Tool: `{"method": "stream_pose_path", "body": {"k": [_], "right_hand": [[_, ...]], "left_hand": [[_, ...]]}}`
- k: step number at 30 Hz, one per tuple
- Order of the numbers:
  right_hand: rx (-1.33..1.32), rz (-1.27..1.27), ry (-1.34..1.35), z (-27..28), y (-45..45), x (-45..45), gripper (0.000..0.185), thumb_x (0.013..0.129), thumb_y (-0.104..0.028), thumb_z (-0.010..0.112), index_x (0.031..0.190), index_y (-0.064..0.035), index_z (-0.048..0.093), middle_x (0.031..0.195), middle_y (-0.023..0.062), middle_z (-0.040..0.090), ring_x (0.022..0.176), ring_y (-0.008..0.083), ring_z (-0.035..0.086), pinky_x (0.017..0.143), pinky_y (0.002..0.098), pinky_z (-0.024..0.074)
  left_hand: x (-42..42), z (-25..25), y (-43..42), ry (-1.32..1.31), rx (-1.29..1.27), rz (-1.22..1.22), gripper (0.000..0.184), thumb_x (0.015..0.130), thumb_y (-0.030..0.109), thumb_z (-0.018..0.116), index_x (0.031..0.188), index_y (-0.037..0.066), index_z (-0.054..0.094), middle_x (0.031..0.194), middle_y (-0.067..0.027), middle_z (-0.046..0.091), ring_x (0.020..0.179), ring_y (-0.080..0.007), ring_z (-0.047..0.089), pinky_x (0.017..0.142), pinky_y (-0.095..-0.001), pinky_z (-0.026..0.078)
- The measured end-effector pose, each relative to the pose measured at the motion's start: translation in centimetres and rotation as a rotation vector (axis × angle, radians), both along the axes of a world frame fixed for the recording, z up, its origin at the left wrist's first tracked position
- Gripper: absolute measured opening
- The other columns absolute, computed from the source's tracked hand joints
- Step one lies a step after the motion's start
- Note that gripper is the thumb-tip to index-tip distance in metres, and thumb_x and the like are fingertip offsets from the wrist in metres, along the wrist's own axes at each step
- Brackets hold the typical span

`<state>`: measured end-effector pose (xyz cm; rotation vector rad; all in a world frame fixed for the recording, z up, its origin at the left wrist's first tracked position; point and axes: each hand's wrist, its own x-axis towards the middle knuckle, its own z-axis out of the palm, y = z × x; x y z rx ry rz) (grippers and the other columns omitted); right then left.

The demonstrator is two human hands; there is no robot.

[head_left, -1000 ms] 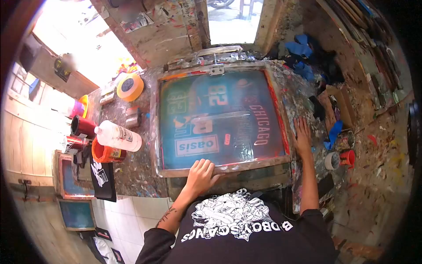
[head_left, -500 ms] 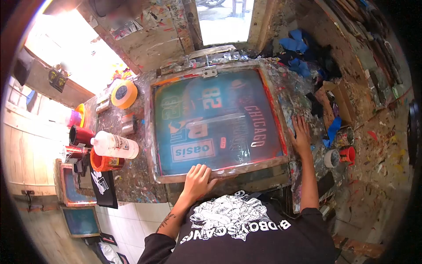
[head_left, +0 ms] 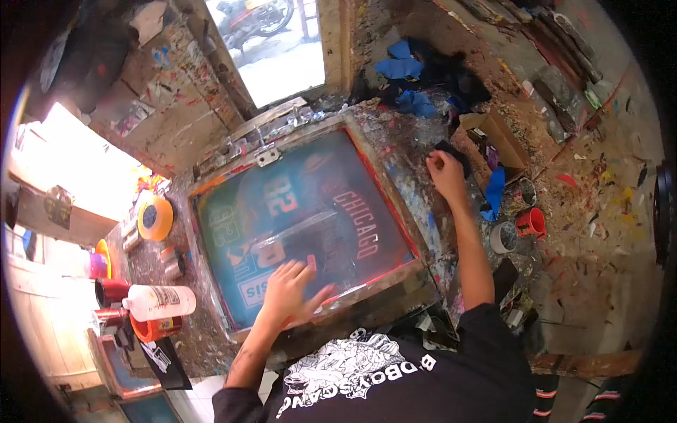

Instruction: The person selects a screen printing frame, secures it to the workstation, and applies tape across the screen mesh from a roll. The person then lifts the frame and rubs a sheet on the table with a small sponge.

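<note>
A framed screen (head_left: 310,233) with stencilled lettering, including CHICAGO, lies on the paint-stained table under a metal clamp (head_left: 268,156). Over its near edge is my left hand (head_left: 285,292), fingers and thumb spread, holding nothing. Right of the frame, my right hand (head_left: 446,169) is beside a dark cloth (head_left: 455,156), its fingers curled together in a pinch. What they hold, if anything, is too small to tell. An open cardboard box (head_left: 513,144) stands just to the right of that hand.
On the left stand a white bottle (head_left: 162,301), an orange tub (head_left: 151,328) and a yellow tape roll (head_left: 155,218). A red cup (head_left: 530,223), a grey roll (head_left: 503,237) and a blue cloth (head_left: 495,190) are on the right. Blue scraps (head_left: 400,65) lie at the back.
The view has turned, tilting the frame. My left hand has lifted from the near edge and spread over the screen. My right hand has left the tabletop, reached towards the dark cloth and curled its fingers.
</note>
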<state>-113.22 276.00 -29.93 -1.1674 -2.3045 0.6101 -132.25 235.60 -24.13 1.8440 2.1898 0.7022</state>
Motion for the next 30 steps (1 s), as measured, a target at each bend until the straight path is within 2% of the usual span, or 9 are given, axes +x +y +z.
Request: {"method": "stream_pose_path", "body": {"k": [1, 2, 4, 7, 8, 10, 13, 19, 30], "right_hand": [[-0.071, 0.006, 0.051, -0.7, 1.6, -0.8, 0.028, 0.091, -0.024, 0.065, 0.107, -0.0020, 0.068, 0.097, 0.0138, 0.070, 0.091, 0.0308, 0.066, 0.081, 0.0439, 0.0516], [-0.068, -0.006, 0.064, -1.2, 2.7, -1.5, 0.028, 0.091, -0.024, 0.065, 0.107, -0.0020, 0.068, 0.097, 0.0138, 0.070, 0.091, 0.0308, 0.066, 0.081, 0.0439, 0.0516], [-0.057, -0.049, 0.016, -1.8, 4.6, -3.0, 0.026, 0.089, -0.023, 0.067, 0.100, -0.0002, 0.069, 0.083, 0.0124, 0.070, 0.075, 0.0288, 0.068, 0.070, 0.0405, 0.0537], [-0.026, -0.108, 0.131, -2.6, 6.5, -4.4, 0.023, 0.082, -0.020, 0.073, 0.096, -0.0031, 0.069, 0.074, 0.0112, 0.068, 0.070, 0.0258, 0.066, 0.067, 0.0362, 0.0517], [-0.066, -0.134, 0.096, -2.1, 6.5, -4.7, 0.028, 0.080, -0.021, 0.075, 0.102, -0.0040, 0.070, 0.078, 0.0117, 0.067, 0.072, 0.0267, 0.066, 0.068, 0.0374, 0.0519], [0.002, -0.097, 0.058, -2.5, 6.9, -4.6, 0.031, 0.080, -0.022, 0.076, 0.105, -0.0047, 0.070, 0.081, 0.0123, 0.066, 0.074, 0.0271, 0.065, 0.069, 0.0378, 0.0519], [0.019, -0.066, -0.019, -2.5, 6.4, -4.3, 0.035, 0.079, -0.022, 0.076, 0.110, -0.0064, 0.070, 0.089, 0.0133, 0.063, 0.081, 0.0285, 0.064, 0.072, 0.0380, 0.0517], [0.033, 0.065, 0.054, -3.0, 6.4, -4.0, 0.028, 0.082, -0.017, 0.073, 0.107, -0.0055, 0.071, 0.094, 0.0125, 0.063, 0.080, 0.0287, 0.064, 0.074, 0.0387, 0.0515], [0.110, 0.165, -0.101, -2.5, 7.0, -4.3, 0.014, 0.087, -0.010, 0.065, 0.098, -0.0016, 0.065, 0.099, 0.0133, 0.061, 0.082, 0.0309, 0.063, 0.073, 0.0412, 0.0505]], "left_hand": [[0.2, 0.3, 3.5, 0.065, 0.079, -0.040, 0.037, 0.079, 0.037, 0.074, 0.086, 0.002, 0.063, 0.087, -0.0142, 0.061, 0.081, -0.0312, 0.060, 0.071, -0.0423, 0.048], [0.4, 0.5, 7.0, 0.061, 0.159, -0.109, 0.034, 0.079, 0.033, 0.074, 0.089, 0.003, 0.063, 0.090, -0.0137, 0.061, 0.084, -0.0313, 0.060, 0.073, -0.0420, 0.049], [0.9, -0.3, 14.5, 0.053, 0.266, -0.220, 0.033, 0.079, 0.029, 0.073, 0.097, 0.003, 0.063, 0.098, -0.0139, 0.060, 0.092, -0.0317, 0.059, 0.079, -0.0421, 0.049], [1.0, -3.9, 24.9, 0.083, 0.224, -0.284, 0.043, 0.083, 0.036, 0.067, 0.110, 0.003, 0.063, 0.116, -0.0137, 0.060, 0.107, -0.0324, 0.055, 0.091, -0.0418, 0.047], [1.0, -5.5, 27.4, 0.084, 0.231, -0.287, 0.043, 0.083, 0.036, 0.067, 0.110, 0.003, 0.063, 0.116, -0.0137, 0.060, 0.107, -0.0324, 0.055, 0.091, -0.0418, 0.047], [1.0, -8.4, 31.6, 0.344, 0.246, -0.289, 0.050, 0.086, 0.043, 0.062, 0.114, 0.002, 0.063, 0.130, -0.0128, 0.057, 0.116, -0.0326, 0.052, 0.098, -0.0416, 0.044], [1.2, -9.8, 34.4, 0.302, 0.078, -0.300, 0.055, 0.086, 0.049, 0.059, 0.115, 0.002, 0.063, 0.140, -0.0133, 0.051, 0.123, -0.0327, 0.047, 0.102, -0.0424, 0.042], [1.9, -9.2, 34.0, 0.357, 0.002, -0.262, 0.065, 0.081, 0.054, 0.062, 0.120, 0.001, 0.061, 0.142, -0.0141, 0.049, 0.125, -0.0320, 0.045, 0.102, -0.0427, 0.041], [1.6, -10.4, 35.5, 0.280, 0.064, -0.259, 0.074, 0.067, 0.052, 0.069, 0.121, 0.003, 0.055, 0.137, -0.0156, 0.054, 0.120, -0.0329, 0.047, 0.096, -0.0437, 0.043]]}}
